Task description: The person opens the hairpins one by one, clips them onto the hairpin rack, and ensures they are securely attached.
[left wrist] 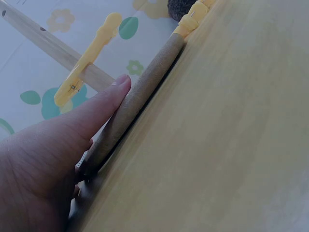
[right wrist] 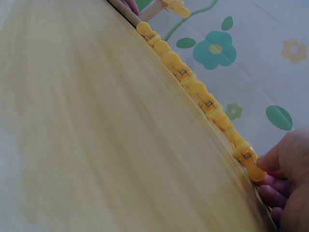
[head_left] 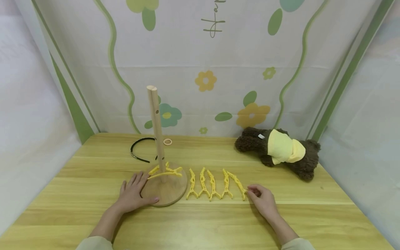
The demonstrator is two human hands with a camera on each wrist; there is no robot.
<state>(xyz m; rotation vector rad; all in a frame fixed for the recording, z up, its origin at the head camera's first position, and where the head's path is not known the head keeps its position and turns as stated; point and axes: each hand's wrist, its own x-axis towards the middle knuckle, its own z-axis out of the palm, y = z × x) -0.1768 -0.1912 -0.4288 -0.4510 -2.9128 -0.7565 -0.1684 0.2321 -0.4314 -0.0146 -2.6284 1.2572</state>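
Note:
A wooden stand, its upright post (head_left: 157, 128) rising from a round base (head_left: 168, 196), is left of the middle. My left hand (head_left: 132, 194) rests at the base's left edge with fingers spread and thumb (left wrist: 108, 99) lying over the top. Two yellow hair clips (head_left: 165, 173) are on the stand around the lower post. Several more yellow alligator hair clips (head_left: 213, 185) with small springs lie in a row to the right. My right hand (head_left: 264, 201) pinches the near end of the rightmost hair clip (right wrist: 247, 157) between thumb and fingers.
Behind the stand lie a black headband (head_left: 137, 142) and a small wooden ring (head_left: 167, 142). A dark brown plush toy (head_left: 307, 158) in a yellow shirt lies at the back right. Printed cloth (head_left: 187, 52) hangs around the wooden table (head_left: 203, 225).

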